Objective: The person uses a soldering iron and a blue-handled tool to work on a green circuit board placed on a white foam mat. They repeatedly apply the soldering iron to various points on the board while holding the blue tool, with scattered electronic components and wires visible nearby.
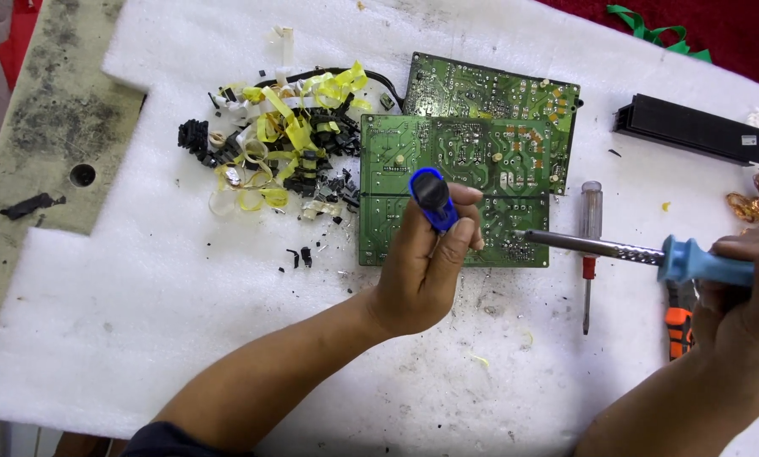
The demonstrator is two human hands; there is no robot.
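A white foam sheet [184, 322] covers the work surface, stained and scattered with black specks; no container stands on it, and a loose heap of yellow tape strips and black parts [282, 148] lies straight on the foam, just left of two overlapping green circuit boards [455, 161]. The left hand [426, 258] is curled tight around a blue and black pump tool [432, 199], held nearly upright with its black end toward the camera, over the nearer board; the right hand [747, 292] is closed on the blue handle of a soldering iron [616, 250], whose long axis runs almost level, its tip pointing left and touching the nearer board's right edge. A clear-handled screwdriver [589, 254] lies beneath the iron's shaft, running up and down the view; a black ribbed bar [692, 129] lies farther back at the right.
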